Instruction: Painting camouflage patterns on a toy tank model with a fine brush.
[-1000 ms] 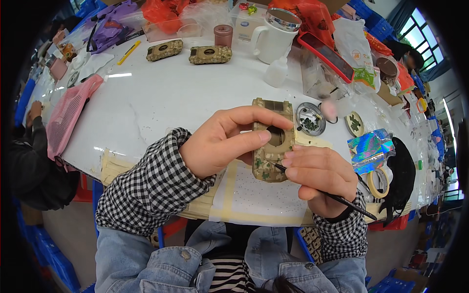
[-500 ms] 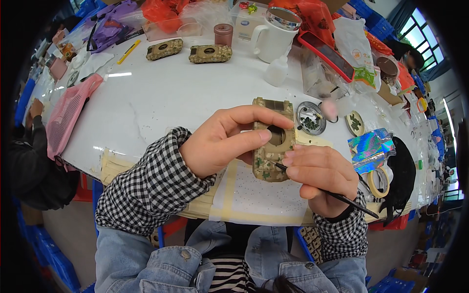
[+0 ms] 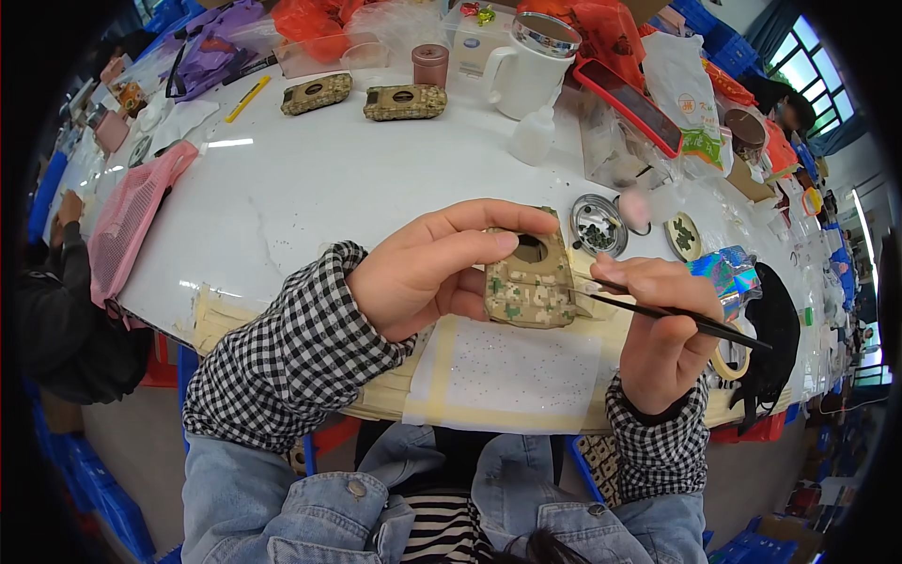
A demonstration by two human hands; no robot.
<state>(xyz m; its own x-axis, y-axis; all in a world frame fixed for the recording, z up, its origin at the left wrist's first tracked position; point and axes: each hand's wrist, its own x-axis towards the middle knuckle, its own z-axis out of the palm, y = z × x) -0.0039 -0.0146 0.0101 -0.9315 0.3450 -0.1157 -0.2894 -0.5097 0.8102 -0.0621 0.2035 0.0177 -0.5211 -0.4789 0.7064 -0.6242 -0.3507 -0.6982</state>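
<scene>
My left hand (image 3: 409, 277) is closed around a model tank hull (image 3: 531, 296) in camouflage colours, with thumb and index finger along its upper part. The hull is held tilted above the table, and a round hole shows in its top. Black tweezers (image 3: 719, 329) are gripped in my right hand (image 3: 672, 343), just right of the hull. Their tips point at its right side, slightly apart; whether they pinch anything is too small to tell. Beyond them sits a round metal dish (image 3: 624, 235) with small dark green pieces in it. A smaller dish (image 3: 671, 246) holds similar pieces.
Two more camouflage hulls (image 3: 406, 103) lie at the back near a white mug (image 3: 526, 80). A small translucent bottle (image 3: 533, 139) and a red phone (image 3: 629, 108) stand close by. White paper (image 3: 507, 376) is taped at the front edge. A tape roll (image 3: 728, 362) lies right.
My right hand has drawn back to the right, taking the tweezers' tips off the hull's surface. The hull has tilted in my left hand, so its near end shows more.
</scene>
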